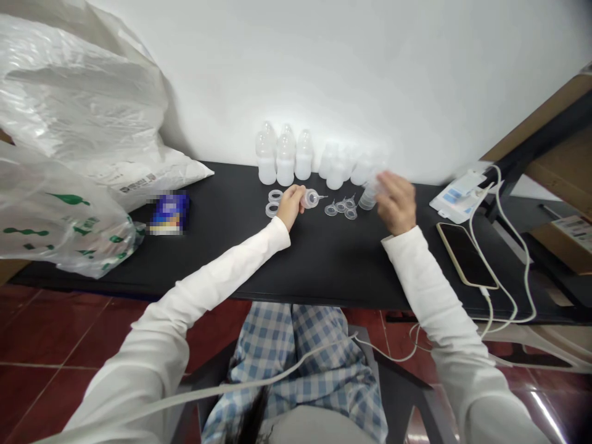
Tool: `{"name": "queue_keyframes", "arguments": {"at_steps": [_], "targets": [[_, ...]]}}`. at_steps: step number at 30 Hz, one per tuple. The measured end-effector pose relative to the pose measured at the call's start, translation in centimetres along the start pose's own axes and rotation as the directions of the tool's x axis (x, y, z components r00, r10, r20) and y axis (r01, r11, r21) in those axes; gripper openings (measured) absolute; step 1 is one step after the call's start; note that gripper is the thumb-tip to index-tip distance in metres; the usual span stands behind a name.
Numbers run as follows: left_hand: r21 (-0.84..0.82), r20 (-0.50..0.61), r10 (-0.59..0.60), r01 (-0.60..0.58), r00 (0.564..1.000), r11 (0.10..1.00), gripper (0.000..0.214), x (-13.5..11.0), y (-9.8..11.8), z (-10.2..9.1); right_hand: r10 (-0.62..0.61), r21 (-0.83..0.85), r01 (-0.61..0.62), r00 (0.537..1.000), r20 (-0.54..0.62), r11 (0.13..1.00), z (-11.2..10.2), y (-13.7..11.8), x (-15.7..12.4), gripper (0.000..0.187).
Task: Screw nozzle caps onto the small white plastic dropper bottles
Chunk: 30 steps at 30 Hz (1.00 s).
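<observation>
My left hand [290,206] rests on the black tabletop [324,262] and grips a small translucent bottle part with a pointed tip [311,198]. My right hand [395,202] holds a frosted plastic baby bottle [369,195], tilted, a little to the left of the palm. Two clear collar rings [274,203] lie beside my left hand. Several clear silicone teats [341,207] lie between my hands. Several frosted bottles [285,160] stand in a group along the wall, and my right hand partly hides those at the right end.
Large plastic bags [65,123] and a blurred blue packet [169,214] lie at the left. On the right are a phone [467,254] with a white cable [525,271], a white package [457,197] and a cardboard box [562,240]. My checked trousers [296,364] show below the table edge.
</observation>
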<state>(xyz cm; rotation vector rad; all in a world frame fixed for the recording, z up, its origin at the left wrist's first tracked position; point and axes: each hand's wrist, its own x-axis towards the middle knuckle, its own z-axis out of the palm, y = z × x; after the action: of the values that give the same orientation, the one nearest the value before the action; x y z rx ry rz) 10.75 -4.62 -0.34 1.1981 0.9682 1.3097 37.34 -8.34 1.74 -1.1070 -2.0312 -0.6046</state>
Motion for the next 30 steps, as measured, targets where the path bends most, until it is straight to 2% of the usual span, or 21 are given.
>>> {"name": "queue_keyframes", "arguments": {"at_steps": [1,3,6,8,10,11,13,18,23,27,30], "targets": [[0.016,0.011,0.067,-0.067,0.998,0.998,0.045,0.0,-0.1,-0.1,0.150,-0.068,-0.152,0.988,-0.042,0.986,-0.6,0.8,0.0,0.028],[0.064,0.046,0.209,-0.212,0.977,0.975,0.043,-0.2,-0.4,-0.3,0.385,-0.182,-0.384,0.922,-0.030,0.905,-1.6,2.0,0.3,0.035],[0.171,0.069,0.343,-0.350,0.937,0.921,0.044,-0.4,-1.0,-0.5,0.617,-0.339,-0.582,0.787,-0.003,0.740,-2.3,3.5,0.6,0.047],[0.225,0.061,0.394,-0.397,0.917,0.890,0.047,-0.3,-1.5,-0.7,0.756,-0.450,-0.654,0.650,0.079,0.609,-2.2,4.3,0.2,0.048],[0.256,0.040,0.440,-0.435,0.897,0.863,0.049,0.0,-2.0,-0.9,0.839,-0.523,-0.665,0.493,0.229,0.533,-1.8,5.0,-0.4,0.046],[0.269,0.029,0.459,-0.450,0.888,0.852,0.049,0.1,-2.2,-1.0,0.847,-0.536,-0.657,0.439,0.300,0.530,-1.5,5.2,-0.7,0.046],[0.294,0.015,0.481,-0.464,0.876,0.836,0.050,0.3,-2.6,-1.1,0.825,-0.527,-0.638,0.386,0.412,0.561,-1.0,5.3,-1.2,0.048],[0.330,0.054,0.456,-0.447,0.888,0.831,0.051,0.1,-3.0,-0.9,0.748,-0.461,-0.616,0.358,0.559,0.639,0.0,4.3,-1.3,0.053],[0.276,0.039,0.380,-0.375,0.924,0.885,0.039,-0.6,-2.2,-0.6,0.747,-0.389,-0.659,0.434,0.503,0.644,0.9,3.2,-1.3,0.065],[0.244,-0.005,0.301,-0.290,0.954,0.925,0.031,-1.0,-1.3,-0.4,0.750,-0.379,-0.661,0.465,0.470,0.648,1.6,2.8,-1.5,0.065],[0.233,-0.027,0.271,-0.258,0.962,0.938,0.032,-1.0,-1.1,-0.3,0.741,-0.387,-0.638,0.503,0.444,0.665,1.9,2.6,-1.6,0.073]]}}
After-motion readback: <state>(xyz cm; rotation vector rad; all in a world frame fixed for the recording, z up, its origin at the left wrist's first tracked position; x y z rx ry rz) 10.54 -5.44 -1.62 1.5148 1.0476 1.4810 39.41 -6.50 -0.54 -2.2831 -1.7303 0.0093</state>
